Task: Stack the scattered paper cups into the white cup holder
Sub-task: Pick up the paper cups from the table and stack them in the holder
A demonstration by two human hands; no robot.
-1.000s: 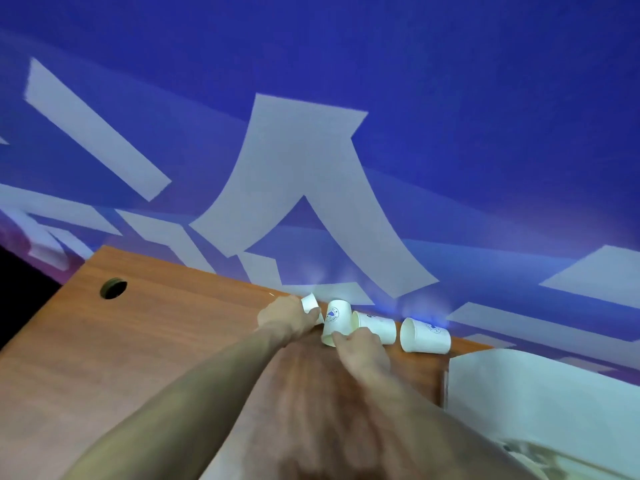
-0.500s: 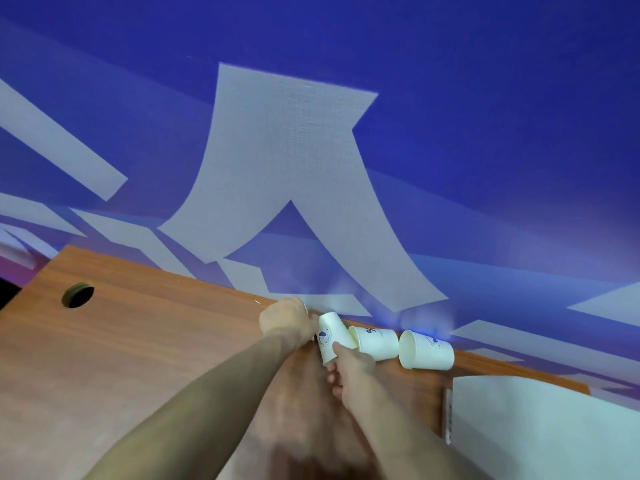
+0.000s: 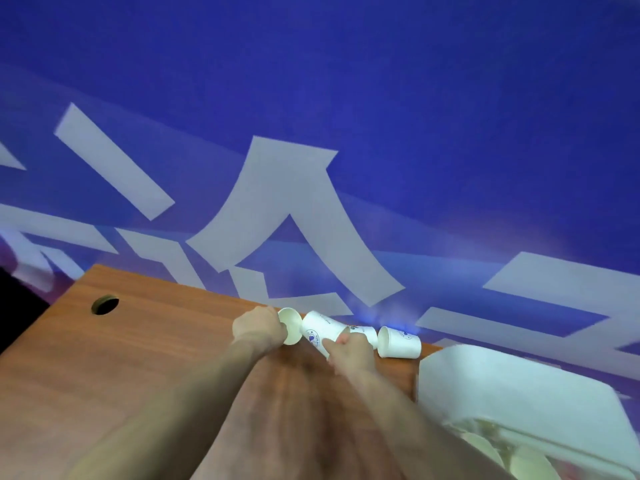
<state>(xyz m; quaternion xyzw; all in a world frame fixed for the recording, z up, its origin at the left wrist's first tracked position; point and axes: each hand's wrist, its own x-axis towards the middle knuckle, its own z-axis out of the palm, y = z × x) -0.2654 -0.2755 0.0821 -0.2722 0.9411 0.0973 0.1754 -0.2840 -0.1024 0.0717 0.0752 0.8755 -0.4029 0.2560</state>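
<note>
the left hand is curled round a paper cup lying on its side, mouth facing the camera, at the far edge of the tabletop. the right hand pinches a second cup, tilted with its base toward 11 o'clock and touching the first cup on its 3 o'clock side. a third cup lies partly hidden just beyond the right hand, at about 1 o'clock from it. a fourth cup lies on its side at 3 o'clock of the right hand, near it but apart. the white cup holder sits at 4 o'clock of the hands, at the lower right of the view; pale round shapes inside it may be cups, but blur prevents confirmation. judged step: gathering, with two cups gripped and about to be nested one into the other. the next move calls for turning both cups to a common axis, mouth to base, sliding one into the other without crushing the thin walls, then collecting the two remaining cups before transfer to the holder. risk: a loose cup may roll off the far edge.
</note>
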